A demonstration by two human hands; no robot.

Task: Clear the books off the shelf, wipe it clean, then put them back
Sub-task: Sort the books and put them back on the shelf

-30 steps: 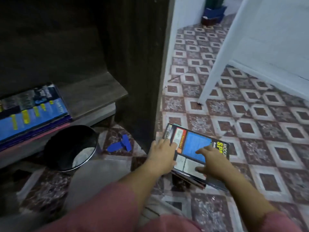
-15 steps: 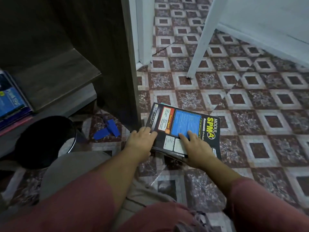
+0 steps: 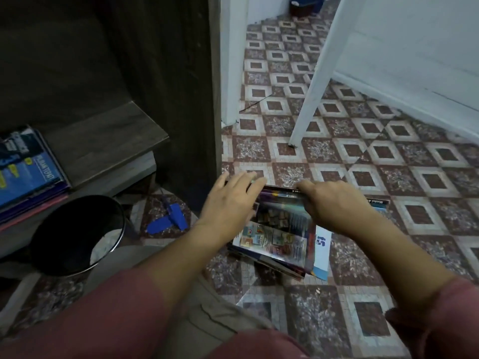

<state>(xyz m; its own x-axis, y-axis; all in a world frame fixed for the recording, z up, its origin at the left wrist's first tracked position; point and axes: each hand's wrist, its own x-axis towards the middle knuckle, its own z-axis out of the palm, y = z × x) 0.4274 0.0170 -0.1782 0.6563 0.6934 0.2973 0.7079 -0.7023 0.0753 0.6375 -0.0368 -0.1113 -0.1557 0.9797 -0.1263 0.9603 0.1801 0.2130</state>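
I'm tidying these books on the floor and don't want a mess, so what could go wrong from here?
The right hand grips the top book by its far edge alone, the left hand flat and not gripping, so the book may slip or bend. The stack beneath lies fanned unevenly and could slide apart. The open black bin stands right by the shelf front; a book could drop in.

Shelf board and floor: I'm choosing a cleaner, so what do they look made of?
Shelf board: looks like dark wood or wood-look laminate, matt, judging by its long grain streaks; which of the two cannot be told. Floor: seems to be ceramic tile, faintly glossy, with a repeating maroon-and-cream square pattern and thin joint lines.
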